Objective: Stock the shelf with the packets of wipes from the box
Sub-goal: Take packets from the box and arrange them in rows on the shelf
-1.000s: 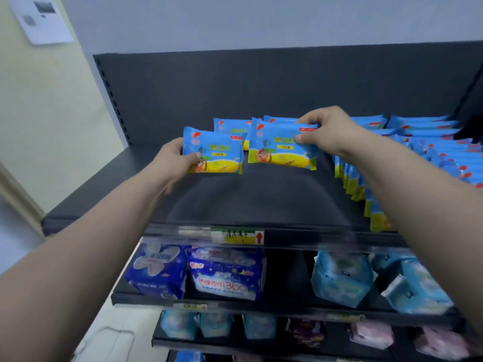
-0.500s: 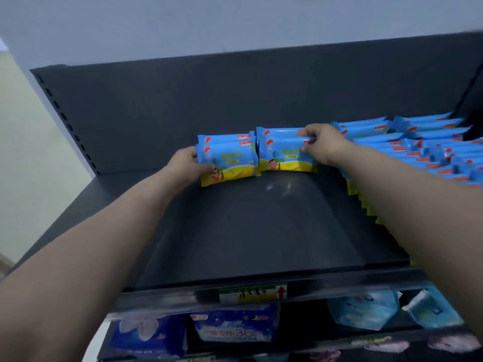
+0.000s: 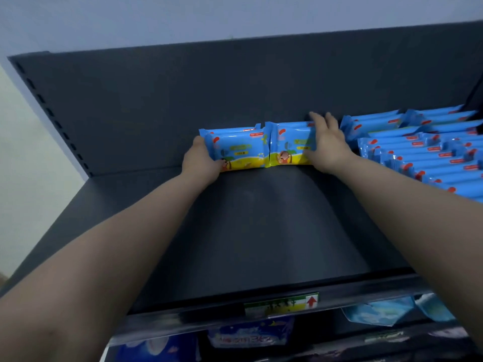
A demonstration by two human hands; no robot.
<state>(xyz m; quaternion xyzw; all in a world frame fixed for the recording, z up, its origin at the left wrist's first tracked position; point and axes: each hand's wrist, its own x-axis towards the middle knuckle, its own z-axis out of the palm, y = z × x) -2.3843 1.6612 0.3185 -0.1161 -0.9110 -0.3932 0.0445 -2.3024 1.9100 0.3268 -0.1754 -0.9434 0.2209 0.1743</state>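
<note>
Both blue-and-yellow plastic wipe packets pushed deeper since a second ago, now upright against the dark grey shelf (image 3: 235, 231) back panel, left hand (image 3: 201, 160) gripping left packet (image 3: 237, 150), right hand (image 3: 326, 145) clasping right packet (image 3: 290, 147), stocked blue rows (image 3: 423, 150) beside.

We face a pale blue-grey painted wall (image 3: 183, 17) above a dark grey metal back panel (image 3: 209, 95) with a column of slots down its left edge. A cream side wall (image 3: 23, 158) stands at left. Lighting is dim.
</note>
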